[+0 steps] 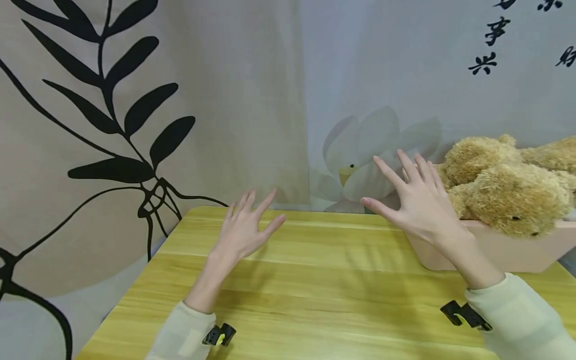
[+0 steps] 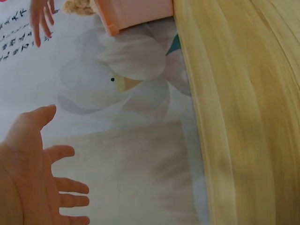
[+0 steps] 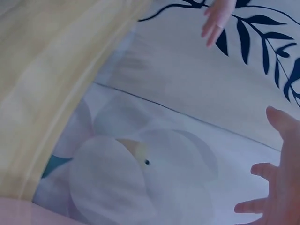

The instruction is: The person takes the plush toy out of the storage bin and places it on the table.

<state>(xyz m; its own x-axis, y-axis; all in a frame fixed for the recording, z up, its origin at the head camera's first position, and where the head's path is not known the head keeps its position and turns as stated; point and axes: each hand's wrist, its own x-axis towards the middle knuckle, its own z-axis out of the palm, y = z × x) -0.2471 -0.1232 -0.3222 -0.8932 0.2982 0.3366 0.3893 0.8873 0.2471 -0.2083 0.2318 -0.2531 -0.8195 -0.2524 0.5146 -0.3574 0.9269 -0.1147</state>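
Note:
My left hand (image 1: 243, 230) hovers above the left part of the wooden table (image 1: 315, 295), fingers spread and holding nothing. In the left wrist view the same left hand (image 2: 28, 173) shows its palm side with the thumb apart. My right hand (image 1: 423, 205) is raised with spread fingers near the left side of a pink box (image 1: 495, 247); whether it touches the box I cannot tell. Fluffy tan plush toys (image 1: 517, 195) fill that box, one with its head over the front rim. In the right wrist view the right hand (image 3: 276, 178) appears partly, at the right edge.
Behind the table hangs a pale cloth (image 1: 243, 100) printed with dark leaves, a light flower and black characters. The box stands at the table's right end. A small black clip-like device (image 1: 219, 335) sits at the left cuff, another device (image 1: 465, 315) at the right cuff.

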